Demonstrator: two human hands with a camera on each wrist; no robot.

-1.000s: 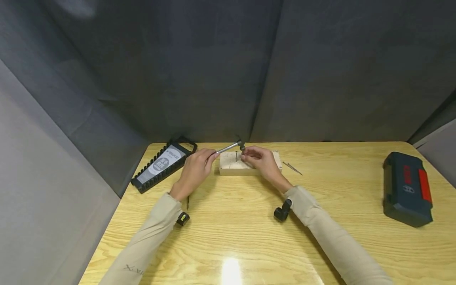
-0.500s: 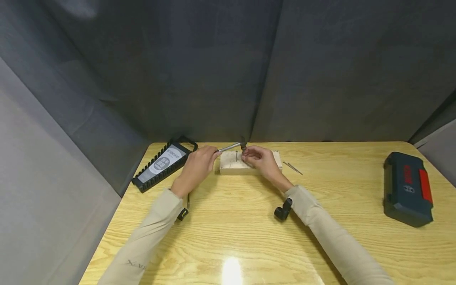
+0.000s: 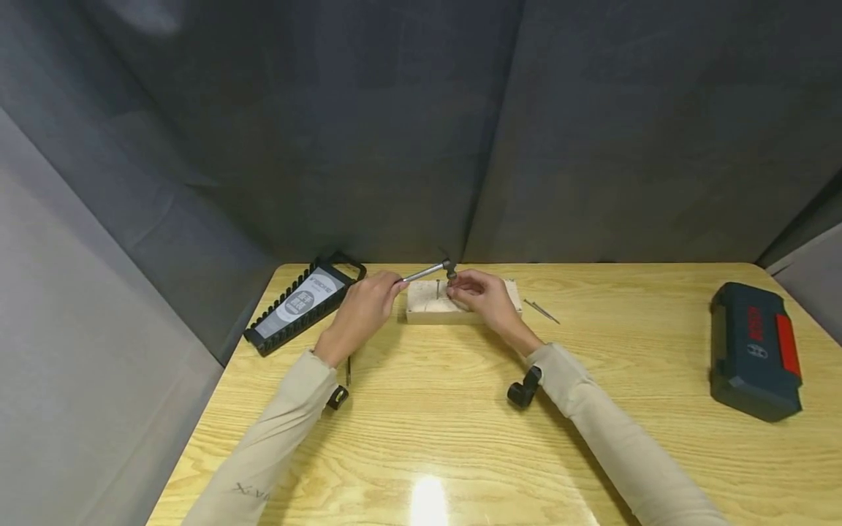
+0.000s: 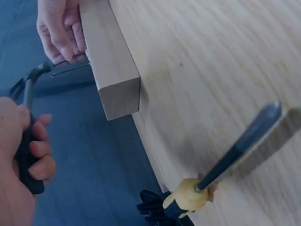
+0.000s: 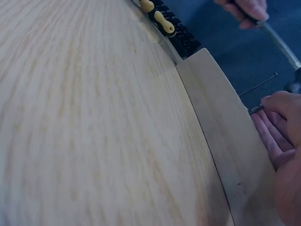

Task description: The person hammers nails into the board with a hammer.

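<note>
Hammer [image 3: 424,272] fills the grip of the left hand [image 3: 366,303]; right hand [image 3: 482,294] pinches a nail [image 5: 256,109]; case [image 3: 754,354] reads "BOSCH".

Red BOSCH lettering [image 3: 753,323] on the dark tool case [image 3: 730,340]
Circled emblem [image 3: 757,351] beside it; wrench rack [image 3: 317,313] label [image 3: 304,299] too blurred; left sleeve [image 3: 276,427] shows "X".

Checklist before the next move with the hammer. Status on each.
1. Grip: ok. Left hand holds the claw hammer by its handle.
2. Support: ok. Right hand pinches a nail at the wooden block.
3. Contact: cannot tell. Hammer head and pinched nail look very close.
4. Clearance: not ok. Right-hand fingers sit right beside the hammer head.
5. Neighbour: cannot tell. A second nail stands in the block, near the hammer's shaft.
6. Spares: ok. Loose nails lie right of the block.
</note>
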